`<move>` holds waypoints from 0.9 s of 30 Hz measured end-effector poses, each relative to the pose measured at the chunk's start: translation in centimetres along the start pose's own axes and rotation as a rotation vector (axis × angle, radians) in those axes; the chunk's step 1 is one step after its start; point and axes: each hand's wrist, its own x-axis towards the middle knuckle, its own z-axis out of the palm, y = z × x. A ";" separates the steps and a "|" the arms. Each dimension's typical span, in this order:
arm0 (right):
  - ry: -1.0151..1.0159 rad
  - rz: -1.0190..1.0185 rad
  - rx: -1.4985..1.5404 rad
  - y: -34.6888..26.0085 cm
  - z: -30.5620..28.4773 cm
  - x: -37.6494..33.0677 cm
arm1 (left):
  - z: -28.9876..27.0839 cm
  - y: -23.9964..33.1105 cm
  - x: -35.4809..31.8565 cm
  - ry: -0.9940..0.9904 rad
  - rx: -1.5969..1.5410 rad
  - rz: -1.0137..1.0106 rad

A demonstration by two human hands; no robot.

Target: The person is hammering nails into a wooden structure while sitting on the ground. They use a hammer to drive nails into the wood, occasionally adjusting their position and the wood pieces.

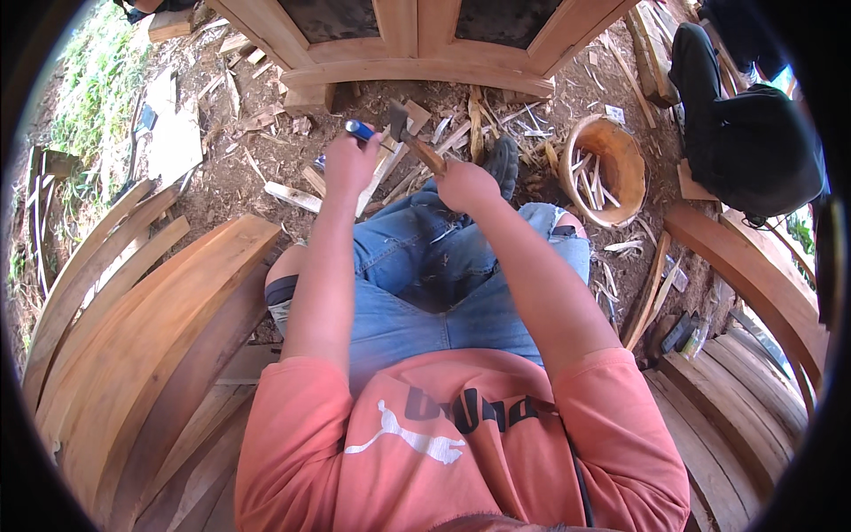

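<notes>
My left hand (351, 164) is closed around a tool with a blue handle (359, 130) and a pale end; a thin dark shaft seems to show beside my fingers, and its exact kind is unclear. In my right hand (468, 187) I grip a hammer (425, 156) by its wooden handle. The dark metal hammer head (398, 117) is up close to the blue-handled tool, just to its right. Both hands are out in front of my bent legs in blue jeans (399, 253). Wood strips (383, 177) lie on the ground below them.
A wooden panelled frame (417, 73) stands ahead, propped on blocks. To the right are a round tan bucket (626, 164) with pale sticks inside and a black bag (767, 151). Curved planks (168, 328) lean at my left, and more curved timber (753, 266) at my right. Shavings litter the dirt.
</notes>
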 end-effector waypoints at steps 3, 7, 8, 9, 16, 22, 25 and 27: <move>0.118 -0.043 0.017 0.5 -1.3 -2.0 | 1.5 0.6 -1.8 0.017 0.043 0.073; 0.335 -0.143 0.013 -0.5 -4.6 -9.0 | 2.8 1.0 -2.6 0.076 0.071 0.101; 0.376 -0.201 0.036 -0.4 -4.7 -10.4 | 2.9 1.0 -2.8 0.079 0.077 0.088; 0.423 -0.257 0.058 -0.2 -5.0 -11.7 | 2.6 1.6 -2.9 0.065 0.107 0.090; 0.377 -0.279 -0.050 -0.3 -3.4 -14.0 | 3.4 -0.2 -3.1 0.089 0.189 0.193; 0.666 -0.474 0.152 -2.6 -6.6 -16.0 | 3.2 0.2 -3.0 0.046 0.185 0.150; 0.553 -0.334 0.060 0.0 -3.6 -13.4 | 4.2 -0.5 -3.5 0.127 0.147 0.177; 0.483 -0.275 -0.229 2.7 -1.8 -11.8 | 4.2 0.1 -3.1 0.148 0.183 0.201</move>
